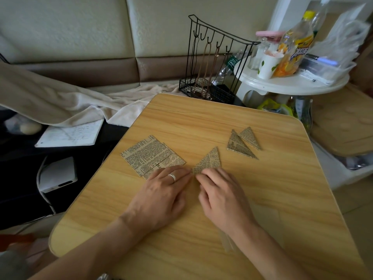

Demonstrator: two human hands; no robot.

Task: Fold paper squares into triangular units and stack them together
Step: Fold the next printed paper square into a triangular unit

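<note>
Here newsprint triangle (209, 159) half-folded; both hands (161, 191) pressing lower edge.

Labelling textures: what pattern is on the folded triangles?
Newspaper print, black text on tan paper, on the folded triangles; head view.

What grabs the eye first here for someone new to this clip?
Both hands meet at the table's centre: the left hand and right hand press on a newsprint triangle being folded. Left of it lies a stack of unfolded paper squares; further back on the right, two finished triangles overlap on the wooden table. Behind stands a black wire rack.
</note>
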